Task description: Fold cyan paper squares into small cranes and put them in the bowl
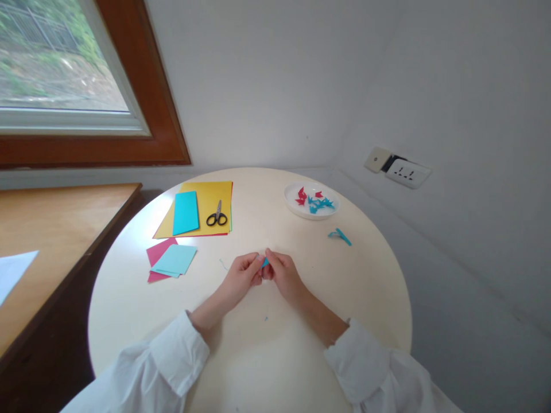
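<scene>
My left hand [242,276] and my right hand [282,274] meet over the middle of the round cream table [370,298]. Both pinch one small blue paper piece [265,262] between their fingertips, and most of it is hidden by the fingers. A white plate [291,204] with several small red and blue folded paper shapes stands at the back right. A loose blue paper scrap [340,235] lies just in front of the plate.
Black-handled scissors [217,217] and a blue sheet [186,212] lie on a yellow sheet [215,195] at the back left. Light blue paper [175,260] overlaps pink paper [155,252] nearer me. A wooden desk [55,229] stands left, a wall socket [407,172] right.
</scene>
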Demonstrator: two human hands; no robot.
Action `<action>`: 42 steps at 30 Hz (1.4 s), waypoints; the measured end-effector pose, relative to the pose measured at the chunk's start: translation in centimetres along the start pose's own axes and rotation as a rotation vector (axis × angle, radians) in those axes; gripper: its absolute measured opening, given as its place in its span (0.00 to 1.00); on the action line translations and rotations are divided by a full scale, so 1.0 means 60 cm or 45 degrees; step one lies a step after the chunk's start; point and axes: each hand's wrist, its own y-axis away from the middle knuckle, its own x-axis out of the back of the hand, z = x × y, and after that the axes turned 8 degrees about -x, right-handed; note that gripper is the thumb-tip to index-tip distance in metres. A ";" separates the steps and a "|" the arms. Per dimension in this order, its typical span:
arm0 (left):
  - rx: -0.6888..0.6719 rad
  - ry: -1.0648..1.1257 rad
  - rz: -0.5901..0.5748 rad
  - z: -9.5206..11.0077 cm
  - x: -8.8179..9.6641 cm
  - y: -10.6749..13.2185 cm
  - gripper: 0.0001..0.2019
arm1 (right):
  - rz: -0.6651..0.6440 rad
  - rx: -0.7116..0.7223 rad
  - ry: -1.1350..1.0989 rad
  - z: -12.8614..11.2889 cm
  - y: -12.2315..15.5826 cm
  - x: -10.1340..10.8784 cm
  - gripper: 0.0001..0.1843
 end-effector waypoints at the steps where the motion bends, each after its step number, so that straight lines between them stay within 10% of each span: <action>1: 0.000 0.007 0.000 0.000 0.000 0.000 0.20 | -0.017 -0.013 -0.019 0.001 0.000 0.000 0.29; 20: -0.068 -0.613 0.159 0.022 -0.007 0.004 0.20 | 0.211 0.071 0.204 -0.003 0.001 0.005 0.29; 42: -0.052 -0.533 0.112 0.022 -0.007 0.004 0.19 | 0.189 0.192 0.354 -0.003 0.004 0.007 0.25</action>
